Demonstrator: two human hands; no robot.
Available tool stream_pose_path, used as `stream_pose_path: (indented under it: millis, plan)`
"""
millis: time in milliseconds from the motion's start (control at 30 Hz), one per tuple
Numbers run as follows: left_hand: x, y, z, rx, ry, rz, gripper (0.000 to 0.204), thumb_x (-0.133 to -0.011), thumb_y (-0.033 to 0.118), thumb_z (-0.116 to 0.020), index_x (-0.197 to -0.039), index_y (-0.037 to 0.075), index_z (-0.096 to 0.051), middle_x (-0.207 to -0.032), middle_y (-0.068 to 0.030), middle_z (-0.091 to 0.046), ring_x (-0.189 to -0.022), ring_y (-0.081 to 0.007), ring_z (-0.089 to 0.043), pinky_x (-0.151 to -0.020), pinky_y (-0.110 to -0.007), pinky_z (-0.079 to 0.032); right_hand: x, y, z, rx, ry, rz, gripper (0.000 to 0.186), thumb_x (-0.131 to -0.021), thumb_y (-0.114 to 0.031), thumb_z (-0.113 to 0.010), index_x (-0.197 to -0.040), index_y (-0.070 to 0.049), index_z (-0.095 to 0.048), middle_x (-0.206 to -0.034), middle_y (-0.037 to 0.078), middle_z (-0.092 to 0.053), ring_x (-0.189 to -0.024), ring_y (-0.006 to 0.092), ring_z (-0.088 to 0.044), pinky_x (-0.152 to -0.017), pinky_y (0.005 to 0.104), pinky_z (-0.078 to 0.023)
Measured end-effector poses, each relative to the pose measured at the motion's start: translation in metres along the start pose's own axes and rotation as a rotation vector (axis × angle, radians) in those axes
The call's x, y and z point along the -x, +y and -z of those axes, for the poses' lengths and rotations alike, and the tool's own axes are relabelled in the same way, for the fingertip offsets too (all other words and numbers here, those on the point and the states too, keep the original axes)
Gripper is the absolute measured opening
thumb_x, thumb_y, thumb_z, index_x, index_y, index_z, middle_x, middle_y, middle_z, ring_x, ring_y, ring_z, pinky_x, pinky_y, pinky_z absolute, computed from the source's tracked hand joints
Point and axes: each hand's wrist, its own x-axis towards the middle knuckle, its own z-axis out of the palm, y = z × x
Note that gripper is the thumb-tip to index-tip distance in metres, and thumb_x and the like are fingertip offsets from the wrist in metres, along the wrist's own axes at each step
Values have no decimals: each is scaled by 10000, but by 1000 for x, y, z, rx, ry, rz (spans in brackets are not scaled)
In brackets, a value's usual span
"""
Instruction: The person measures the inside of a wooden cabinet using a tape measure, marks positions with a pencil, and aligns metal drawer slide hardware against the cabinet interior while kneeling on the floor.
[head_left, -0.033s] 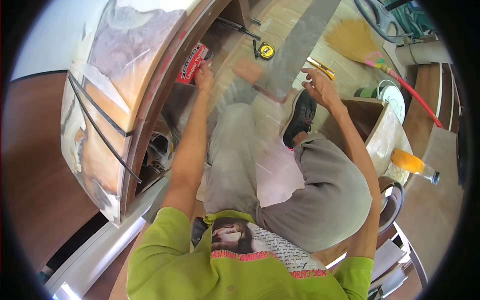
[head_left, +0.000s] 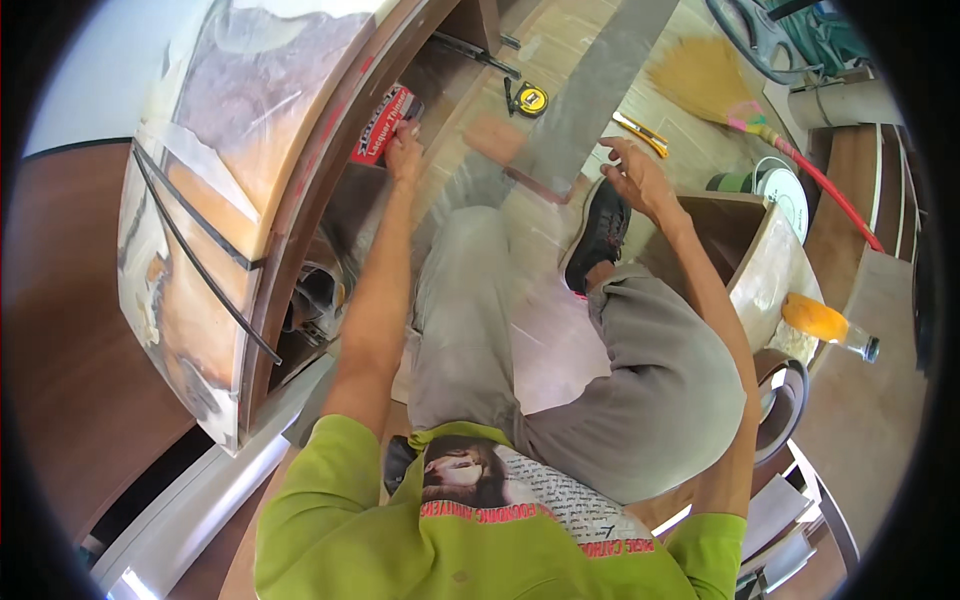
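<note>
My left hand (head_left: 403, 150) grips a red rectangular metal can (head_left: 375, 137) at the opening of the wooden cabinet (head_left: 280, 215) on the left. My right hand (head_left: 642, 175) is raised above my black shoe (head_left: 597, 240), fingers loosely apart, beside a small white item (head_left: 604, 153). A yellow box cutter (head_left: 640, 133) lies just beyond it. A yellow-and-black tape measure (head_left: 533, 100) lies farther forward on the pale floor (head_left: 545, 350), with a long grey strip (head_left: 610, 70) running near it.
At the right are a straw broom with red handle (head_left: 820, 175), a white-lidded pail (head_left: 783, 195), an orange bottle (head_left: 815, 318), a wooden box (head_left: 730, 220) and a roll of edging (head_left: 790, 410). Metal drawer runners (head_left: 477, 55) project at the upper middle. Dark strips (head_left: 210, 255) hang along the cabinet.
</note>
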Motion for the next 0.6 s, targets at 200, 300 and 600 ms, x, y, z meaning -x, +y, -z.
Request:
stream_pose_path:
  millis: [200, 300, 600]
  plan:
    - [9, 7, 24, 104, -91, 66, 621, -1022, 477, -462, -1265, -83, -575, -1247, -189, -640, -1121, -261, -634, -910, -350, -548, 3, -9, -17, 18, 27, 89, 424, -902, -157, -635, -1306, -83, -530, -1094, 195, -639, -952, 354, -650, -839, 433, -512]
    - [14, 12, 38, 115, -64, 89, 620, -1016, 486, -477, -1255, -75, -586, -1247, -192, -637, -1103, -253, -638, -892, -344, -557, 3, -27, -28, 55, 35, 127, 418, -902, -159, -642, -1299, -82, -535, -1082, 187, -643, -918, 359, -659, -816, 438, -522]
    - [7, 18, 62, 35, -73, 107, 621, -1023, 490, -447, -1283, -62, -563, -1255, -205, -622, -1082, -276, -647, -883, -371, -566, -38, -87, -68, 193, -241, 271, 399, -892, -204, -613, -1269, -82, -568, -1178, 213, -634, -1072, 399, -620, -938, 473, -499]
